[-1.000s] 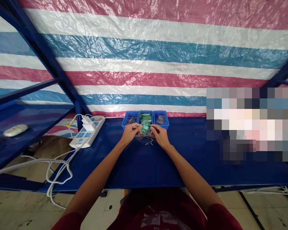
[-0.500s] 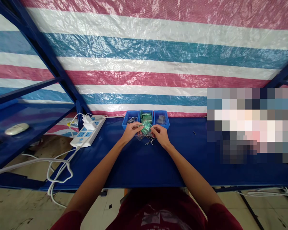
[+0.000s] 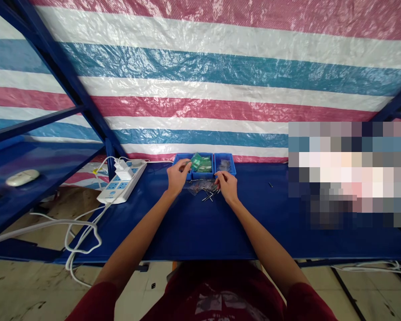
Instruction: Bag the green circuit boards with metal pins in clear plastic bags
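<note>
My left hand (image 3: pixel 178 176) pinches a small green plastic packet (image 3: pixel 196 161) over the middle blue bin (image 3: pixel 202 177), which holds more green packets (image 3: pixel 205 166). That hand partly covers the left blue bin (image 3: pixel 178 157). My right hand (image 3: pixel 227 185) is closed at the fingertips, low in front of the right blue bin (image 3: pixel 232 170); what it grips, if anything, is too small to make out. Between the hands lies a clear plastic bag (image 3: pixel 196 186). Several thin metal pieces (image 3: pixel 207 195), like screws or pins, lie loose just in front of it.
On the left stands a white power strip (image 3: pixel 120 183) with a plugged-in adapter (image 3: pixel 123 170) and looped white cables (image 3: pixel 83 240). A white mouse (image 3: pixel 22 177) rests on the side shelf. One small dark piece (image 3: pixel 270 184) lies on the blue table (image 3: pixel 200 236) to the right.
My left hand has moved up and left with the green packet, to above the bins. My right hand has let go of the packet and stays near the metal pieces.
</note>
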Action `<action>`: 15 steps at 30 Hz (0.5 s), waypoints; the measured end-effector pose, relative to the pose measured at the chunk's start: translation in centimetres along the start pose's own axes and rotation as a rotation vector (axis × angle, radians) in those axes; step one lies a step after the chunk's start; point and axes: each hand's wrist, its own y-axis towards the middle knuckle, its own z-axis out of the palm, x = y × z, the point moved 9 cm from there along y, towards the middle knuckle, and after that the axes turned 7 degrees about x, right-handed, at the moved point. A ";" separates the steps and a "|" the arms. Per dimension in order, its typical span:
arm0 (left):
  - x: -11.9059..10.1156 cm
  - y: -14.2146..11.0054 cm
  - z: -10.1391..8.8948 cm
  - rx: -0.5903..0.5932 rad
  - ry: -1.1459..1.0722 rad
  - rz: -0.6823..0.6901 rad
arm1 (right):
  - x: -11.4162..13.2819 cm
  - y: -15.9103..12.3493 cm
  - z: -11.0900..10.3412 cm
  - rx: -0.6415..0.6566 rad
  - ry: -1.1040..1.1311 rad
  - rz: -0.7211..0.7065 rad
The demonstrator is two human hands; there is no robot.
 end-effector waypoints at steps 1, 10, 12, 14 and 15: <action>-0.5 0.6 0.0 -0.014 0.108 0.050 | 0.1 0.0 0.0 0.001 -0.019 -0.006; 1.4 5.3 8.7 0.495 0.577 0.207 | 0.1 0.0 -0.1 0.005 -0.103 0.000; 2.1 5.8 9.4 0.532 0.605 0.187 | 0.2 0.0 -0.1 0.010 -0.088 -0.005; 2.0 6.0 9.6 0.547 0.570 0.198 | 0.2 0.0 -0.1 0.015 -0.091 -0.009; 1.7 5.9 9.6 0.553 0.551 0.214 | 0.3 0.0 -0.1 0.014 -0.115 -0.015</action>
